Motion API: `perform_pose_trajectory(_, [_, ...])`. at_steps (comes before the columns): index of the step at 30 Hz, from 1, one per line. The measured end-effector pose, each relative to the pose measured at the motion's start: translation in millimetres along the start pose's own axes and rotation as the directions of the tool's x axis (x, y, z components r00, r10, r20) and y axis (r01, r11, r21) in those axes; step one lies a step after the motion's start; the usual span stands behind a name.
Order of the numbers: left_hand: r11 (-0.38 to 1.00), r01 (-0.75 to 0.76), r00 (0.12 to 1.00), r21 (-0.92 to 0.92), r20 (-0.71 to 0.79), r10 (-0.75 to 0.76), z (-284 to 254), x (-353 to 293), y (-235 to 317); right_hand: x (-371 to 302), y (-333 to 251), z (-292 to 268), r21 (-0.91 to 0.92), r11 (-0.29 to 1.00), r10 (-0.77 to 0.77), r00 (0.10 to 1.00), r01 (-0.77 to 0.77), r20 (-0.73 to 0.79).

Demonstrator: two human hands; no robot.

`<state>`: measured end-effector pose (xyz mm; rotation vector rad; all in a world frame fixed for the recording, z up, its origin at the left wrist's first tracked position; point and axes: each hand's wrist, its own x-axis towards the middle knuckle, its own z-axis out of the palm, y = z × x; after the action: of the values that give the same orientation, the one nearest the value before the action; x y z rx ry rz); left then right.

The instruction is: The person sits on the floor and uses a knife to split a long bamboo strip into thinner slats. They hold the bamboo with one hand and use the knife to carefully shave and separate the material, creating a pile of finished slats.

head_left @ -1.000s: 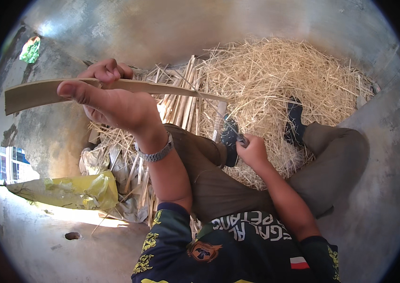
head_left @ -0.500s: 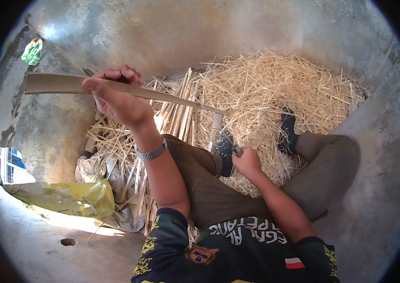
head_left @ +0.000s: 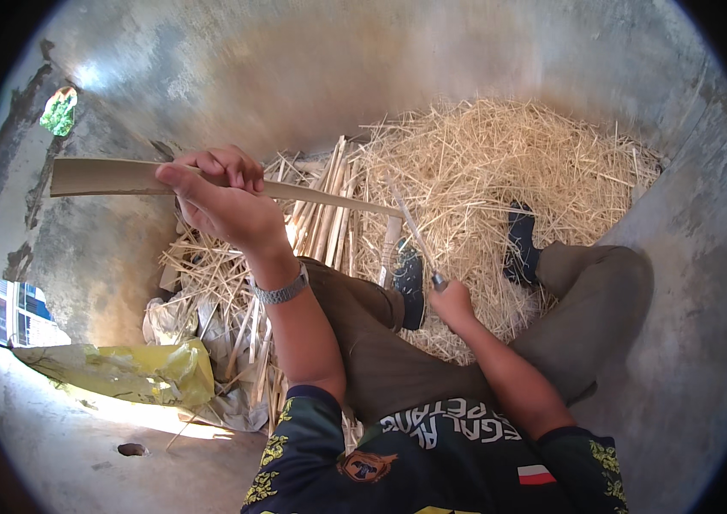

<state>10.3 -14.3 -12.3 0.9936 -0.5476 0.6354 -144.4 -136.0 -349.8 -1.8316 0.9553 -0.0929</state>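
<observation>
A long flat strip of split bamboo (head_left: 329,198) is raised on the left, its broad end out past my wrist and its narrow end pointing right. My left hand (head_left: 222,197) is closed round it, thumb on the near side and fingers curled over. In my right hand (head_left: 452,304) is the handle of a knife (head_left: 416,230), whose thin blade slants up and to the left. The blade meets or passes close to the strip's narrow end; I cannot tell whether they touch. Beneath that end a pale wooden piece (head_left: 391,240) stands beside my left shoe (head_left: 409,278).
A heap of pale shavings (head_left: 500,163) spreads round my feet against the concrete wall (head_left: 363,60). Several split sticks (head_left: 325,218) lie left of it. A yellow plastic sheet (head_left: 158,373) lies at the lower left, near a hole (head_left: 131,449) in the concrete.
The strip's narrow end has dropped slightly and my left hand has shifted a little right. My right hand has moved slightly down and right, and the knife blade now shows clearly, slanting up-left.
</observation>
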Motion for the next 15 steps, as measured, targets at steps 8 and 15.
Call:
perform_pose_trajectory(8, [0.999,-0.018,0.999,-0.037,0.034,0.019,9,-3,-1,-17,-40,-20,-0.005,0.999,-0.040,0.999,0.040,0.018])
perform_pose_trajectory(15, [0.999,-0.003,0.999,-0.054,0.047,0.006,12,-3,-5,-9,-13,-11,-0.099,0.993,0.072,0.995,-0.065,0.063])
